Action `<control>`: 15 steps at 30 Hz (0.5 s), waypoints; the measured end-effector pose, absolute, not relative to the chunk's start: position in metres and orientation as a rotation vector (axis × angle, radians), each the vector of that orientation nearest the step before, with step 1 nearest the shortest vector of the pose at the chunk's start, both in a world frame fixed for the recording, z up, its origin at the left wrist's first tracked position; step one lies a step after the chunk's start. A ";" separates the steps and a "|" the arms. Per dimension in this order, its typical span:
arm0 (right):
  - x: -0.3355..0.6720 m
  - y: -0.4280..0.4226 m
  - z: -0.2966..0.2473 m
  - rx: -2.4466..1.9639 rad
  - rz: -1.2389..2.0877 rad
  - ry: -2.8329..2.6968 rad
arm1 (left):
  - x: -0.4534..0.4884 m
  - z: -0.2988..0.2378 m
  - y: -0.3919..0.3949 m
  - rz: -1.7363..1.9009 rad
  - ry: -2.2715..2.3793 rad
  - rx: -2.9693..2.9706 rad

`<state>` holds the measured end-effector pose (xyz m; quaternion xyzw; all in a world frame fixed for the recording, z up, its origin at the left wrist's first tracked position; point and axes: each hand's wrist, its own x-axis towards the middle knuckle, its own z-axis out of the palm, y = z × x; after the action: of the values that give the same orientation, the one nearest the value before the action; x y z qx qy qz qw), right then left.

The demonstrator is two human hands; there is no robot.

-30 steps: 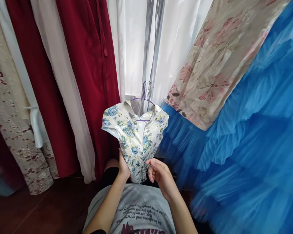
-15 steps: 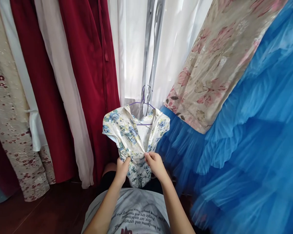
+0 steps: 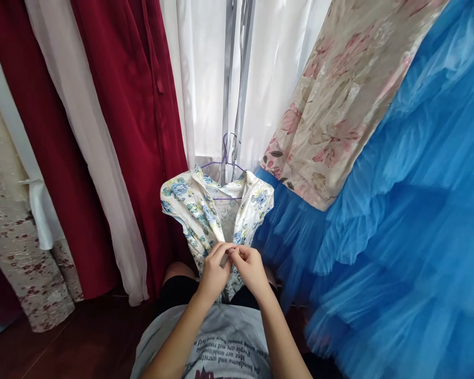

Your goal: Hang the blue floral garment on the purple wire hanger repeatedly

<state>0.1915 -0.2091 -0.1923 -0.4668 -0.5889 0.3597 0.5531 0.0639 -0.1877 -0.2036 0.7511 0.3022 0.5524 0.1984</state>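
A small white dress (image 3: 199, 208) printed with blue flowers hangs in front of my lap on a purple hanger (image 3: 225, 158). Its V-shaped front opening narrows down to where my fingers meet. My left hand (image 3: 217, 271) is closed in a pinch at the lower end of that opening. Right beside it, my right hand (image 3: 248, 267) pinches the opposite front edge, and the fingertips of both hands touch. Whatever small part sits between the fingertips is hidden. Below the hands, the lower part of the dress drops between my knees.
Dark red drapes of cloth (image 3: 130, 137) and a pale pink length (image 3: 79, 121) hang at the left. White curtains (image 3: 205, 79) and grey straps (image 3: 237, 84) are behind. At the right hang a beige floral garment (image 3: 339, 116) and a wide blue tulle skirt (image 3: 411, 237). The floor (image 3: 90, 337) is dark red.
My left hand has left the dress's side and come up to meet my right hand at the front opening. The dress front is spread a little wider at the neckline. The view has shifted slightly.
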 end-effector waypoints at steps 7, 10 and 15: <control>0.201 -0.210 -0.205 -0.995 0.973 -1.371 | 0.054 -0.211 -0.187 1.650 0.765 1.984; 0.205 -0.211 -0.210 -1.040 0.863 -1.462 | 0.058 -0.215 -0.187 1.628 0.635 2.024; 0.207 -0.214 -0.212 -1.116 0.757 -1.485 | 0.064 -0.206 -0.175 1.738 0.660 2.182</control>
<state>0.2072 -0.2138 -0.2118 -0.4691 -0.6240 0.3184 0.5379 0.0639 -0.1748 -0.2059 0.7540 0.2282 0.6005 0.1372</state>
